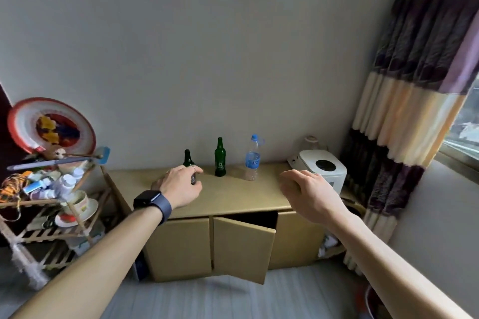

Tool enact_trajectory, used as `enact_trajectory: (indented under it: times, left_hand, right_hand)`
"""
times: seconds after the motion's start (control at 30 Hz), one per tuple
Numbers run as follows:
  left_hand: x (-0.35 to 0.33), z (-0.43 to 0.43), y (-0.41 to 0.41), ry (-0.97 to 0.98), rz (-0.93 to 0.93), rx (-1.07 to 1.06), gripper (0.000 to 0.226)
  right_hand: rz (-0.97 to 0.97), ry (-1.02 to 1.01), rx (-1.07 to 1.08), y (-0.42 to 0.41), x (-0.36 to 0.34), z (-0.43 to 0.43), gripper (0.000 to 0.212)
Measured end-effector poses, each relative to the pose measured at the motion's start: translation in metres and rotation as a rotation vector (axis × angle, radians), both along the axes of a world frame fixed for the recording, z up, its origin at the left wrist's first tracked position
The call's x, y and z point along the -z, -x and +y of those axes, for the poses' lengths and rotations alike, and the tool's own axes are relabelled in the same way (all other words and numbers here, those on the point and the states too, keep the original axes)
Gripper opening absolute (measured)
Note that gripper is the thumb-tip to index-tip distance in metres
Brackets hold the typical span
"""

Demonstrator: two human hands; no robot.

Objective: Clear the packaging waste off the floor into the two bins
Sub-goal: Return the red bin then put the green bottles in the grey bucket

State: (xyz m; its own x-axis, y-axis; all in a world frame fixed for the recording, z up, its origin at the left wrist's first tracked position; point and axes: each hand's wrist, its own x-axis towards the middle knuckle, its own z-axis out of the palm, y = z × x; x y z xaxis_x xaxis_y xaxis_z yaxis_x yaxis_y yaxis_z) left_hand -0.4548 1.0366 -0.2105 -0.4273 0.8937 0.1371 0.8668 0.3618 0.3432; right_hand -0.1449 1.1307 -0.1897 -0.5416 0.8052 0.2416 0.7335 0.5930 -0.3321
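The low tan-gold board cabinet (233, 199) has a matte finish and a smooth rounded front edge, and one of its flat doors (243, 248) hangs ajar. Three bottles stand upright in a row on its top, back near the plain grey wall. On the left is a dark green glass bottle (187, 158). In the middle is a brighter green glass bottle (220, 160) with a long neck. On the right is a clear plastic water bottle (252, 160) with a blue cap and blue label (ribbed and see-through). None of them touch each other.

The left hand (181, 186) reaches in palm-down on a stretched-out arm, with a dark smartwatch (153, 202) on the wrist. Its fingers and thumb wrap round the lower body of the dark green glass bottle, so only the neck and shoulder show above the knuckles.

The right hand (308, 194) hovers over the right end of the cabinet top with its fingers loosely curled downward, holding nothing. It's just in front of a glossy white rounded appliance (308, 159) with a dark round panel on its lid.

Off to the left is a slatted wooden rack (64, 230) crammed with odds and ends, with a round red-rimmed plate (18, 116) leaning on the wall above it. On the right hangs a pleated curtain (414, 85) in cream and purple bands.
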Motion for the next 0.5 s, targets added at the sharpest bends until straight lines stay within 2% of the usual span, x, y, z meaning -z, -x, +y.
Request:
enact_trajectory:
  times: [0.1, 0.17, 0.27, 0.5]
  left_hand:
    - [0.013, 0.067, 0.038, 0.023, 0.012, -0.023, 0.041]
    - [0.024, 0.108, 0.062, 0.041, 0.016, -0.057, 0.042]
    - [0.035, 0.166, 0.102, 0.097, 0.022, -0.125, 0.041]
    - [0.073, 0.248, 0.187, 0.185, -0.033, -0.246, 0.047]
  right_hand:
    - [-0.008, 0.003, -0.011, 0.041, 0.018, 0.081, 0.046]
    - [-0.005, 0.043, -0.034, 0.070, 0.032, 0.133, 0.050]
    - [-0.002, 0.123, -0.064, 0.119, 0.052, 0.209, 0.044]
    - [-0.106, 0.267, -0.131, 0.233, 0.101, 0.319, 0.046]
